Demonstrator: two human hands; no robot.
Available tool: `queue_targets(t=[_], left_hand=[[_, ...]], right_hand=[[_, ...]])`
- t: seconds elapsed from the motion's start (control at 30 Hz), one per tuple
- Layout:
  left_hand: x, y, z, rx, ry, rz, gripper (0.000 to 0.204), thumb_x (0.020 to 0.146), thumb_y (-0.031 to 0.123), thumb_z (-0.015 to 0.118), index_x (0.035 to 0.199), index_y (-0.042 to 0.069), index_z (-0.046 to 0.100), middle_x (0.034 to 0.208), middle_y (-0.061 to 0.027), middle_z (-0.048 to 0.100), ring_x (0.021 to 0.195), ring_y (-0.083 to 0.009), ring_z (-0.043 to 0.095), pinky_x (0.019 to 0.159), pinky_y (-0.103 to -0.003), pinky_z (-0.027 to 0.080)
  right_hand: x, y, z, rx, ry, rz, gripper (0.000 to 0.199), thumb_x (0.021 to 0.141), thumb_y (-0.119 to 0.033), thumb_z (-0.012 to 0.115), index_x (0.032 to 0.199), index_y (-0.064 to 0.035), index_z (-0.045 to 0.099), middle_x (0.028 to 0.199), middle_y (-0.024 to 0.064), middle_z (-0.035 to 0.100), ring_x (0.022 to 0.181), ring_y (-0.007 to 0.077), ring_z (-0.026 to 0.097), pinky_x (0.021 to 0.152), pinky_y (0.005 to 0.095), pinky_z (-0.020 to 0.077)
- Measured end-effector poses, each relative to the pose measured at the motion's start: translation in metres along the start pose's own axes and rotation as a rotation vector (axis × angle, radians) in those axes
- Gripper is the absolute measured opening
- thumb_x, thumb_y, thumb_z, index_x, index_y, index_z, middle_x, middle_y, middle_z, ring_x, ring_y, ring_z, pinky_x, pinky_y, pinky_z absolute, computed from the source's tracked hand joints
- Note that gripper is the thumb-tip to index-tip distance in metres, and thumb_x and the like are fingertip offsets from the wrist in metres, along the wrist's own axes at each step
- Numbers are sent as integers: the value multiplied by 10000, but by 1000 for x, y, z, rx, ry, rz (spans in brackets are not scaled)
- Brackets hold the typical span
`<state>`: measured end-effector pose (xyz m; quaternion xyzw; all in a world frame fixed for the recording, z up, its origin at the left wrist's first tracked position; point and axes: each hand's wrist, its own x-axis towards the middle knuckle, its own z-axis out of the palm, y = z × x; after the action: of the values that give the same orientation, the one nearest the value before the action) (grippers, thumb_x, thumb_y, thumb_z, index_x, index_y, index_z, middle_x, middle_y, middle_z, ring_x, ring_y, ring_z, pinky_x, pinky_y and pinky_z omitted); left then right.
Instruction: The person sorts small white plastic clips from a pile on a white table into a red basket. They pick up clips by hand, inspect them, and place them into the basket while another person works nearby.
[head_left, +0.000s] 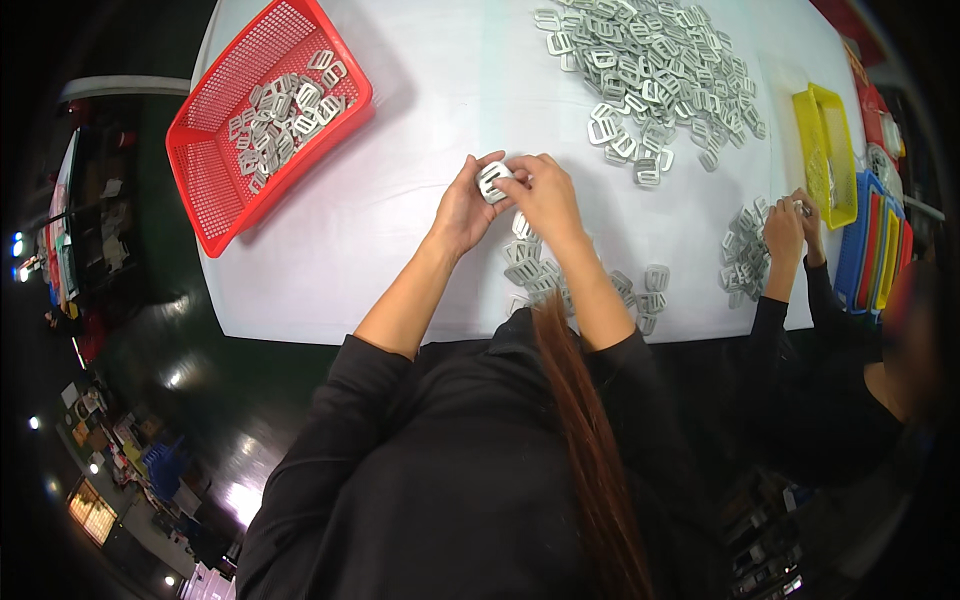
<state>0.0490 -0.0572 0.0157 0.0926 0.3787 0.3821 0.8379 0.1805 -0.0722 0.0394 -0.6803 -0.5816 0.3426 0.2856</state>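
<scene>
Between my two hands, above the white table, is a silver-grey slotted strap buckle (493, 184). My left hand (462, 208) grips it from the left, fingers curled around its edge. On the other side my right hand (543, 196) pinches the same buckle with thumb and fingers. Beneath and beside my right forearm lies a small group of similar buckles (528, 268), partly hidden by the arm and a strand of long hair. A few more buckles (653, 285) lie just right of that forearm.
A red perforated basket (350, 115) holding buckles stands at the left. At the far right is a large buckle heap (660, 75). A co-worker's hands (785, 232) work beside another buckle pile (744, 255), near a yellow basket (845, 175) and stacked coloured trays (872, 245).
</scene>
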Motion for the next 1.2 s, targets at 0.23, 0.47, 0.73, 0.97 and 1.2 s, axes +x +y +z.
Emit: queue_targets(t=[0.23,0.47,0.73,0.97,1.2], left_hand=[[-14,110,6,-62,18,333,392,963,249,268,1203,-40,381,1130,-207,514,1081,-344,504,909,-436,446],[-15,277,-53,438,432,704,382,954,214,259,1183,-50,412,1052,-222,522,977,-318,563,803,-431,526],[-8,291,-139,1986,853,546,471,893,352,356,1091,-30,548,1114,-244,532,1007,-360,538,919,-426,377],[-69,230,-45,1713,605,996,261,832,189,540,1063,76,588,1058,-192,560,834,-342,597,758,-407,468],[-48,93,-115,2100,748,503,360,820,196,575,1146,64,500,1114,-168,499,919,-344,557,686,-426,503]], right_hand=[[-3,1,-66,191,299,136,258,758,-210,670,969,-68,632,844,77,568,607,165,547,608,305,449],[-57,86,-50,-193,35,322,222,768,-176,632,970,-86,616,931,93,560,768,238,581,697,351,458],[-37,38,14,-237,7,149,184,776,-172,618,946,-100,620,994,95,536,953,273,527,767,374,447],[-35,74,-24,-247,132,265,171,782,-198,618,915,-92,633,1015,95,542,912,277,549,760,373,447],[-66,72,-34,-583,-65,585,316,722,-257,686,946,-72,562,971,139,570,894,281,573,740,378,453]])
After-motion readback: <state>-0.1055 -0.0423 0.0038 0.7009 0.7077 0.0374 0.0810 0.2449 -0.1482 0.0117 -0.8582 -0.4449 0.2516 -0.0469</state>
